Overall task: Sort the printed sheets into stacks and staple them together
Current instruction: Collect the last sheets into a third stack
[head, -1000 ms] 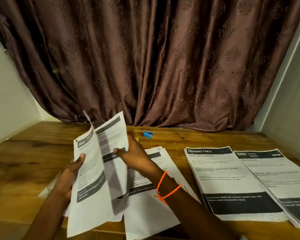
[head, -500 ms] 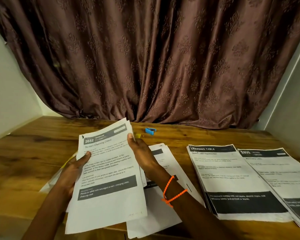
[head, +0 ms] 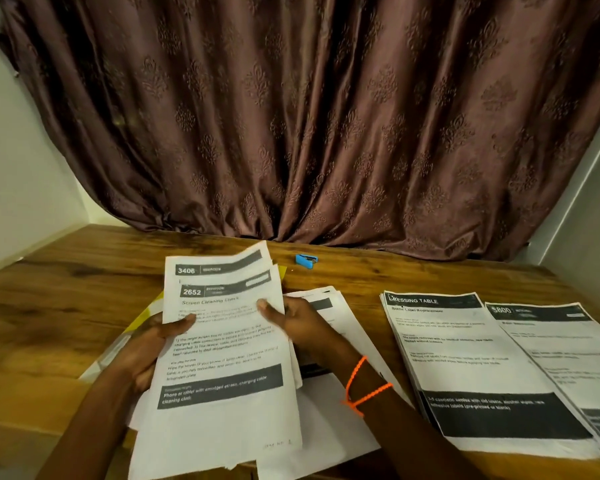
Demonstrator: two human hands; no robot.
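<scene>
I hold a bundle of printed sheets (head: pixel 222 358) above the near left of the wooden table (head: pixel 66 292). The top sheet is headed 2652; a sheet headed 3406 peeks out behind it. My left hand (head: pixel 153 344) grips the bundle's left edge, thumb on top. My right hand (head: pixel 291 322), with an orange band on its wrist, pinches the right edge, thumb on the front sheet. More sheets (head: pixel 329 403) lie under my right forearm. Two sorted stacks lie at the right: one headed DRESSING TABLE (head: pixel 471 368), one headed 5800 (head: pixel 561 344). A small blue stapler (head: pixel 306 260) sits behind the bundle.
A yellow folder or envelope (head: pixel 132 337) lies under the held bundle at the left. A brown patterned curtain (head: pixel 309 116) hangs along the table's far edge. White walls close in both sides.
The lifted, folded-back sheet has come down flat onto the bundle. My right hand moved from the top edge to the right edge, and the 2652 sheet slid down, baring the 3406 heading.
</scene>
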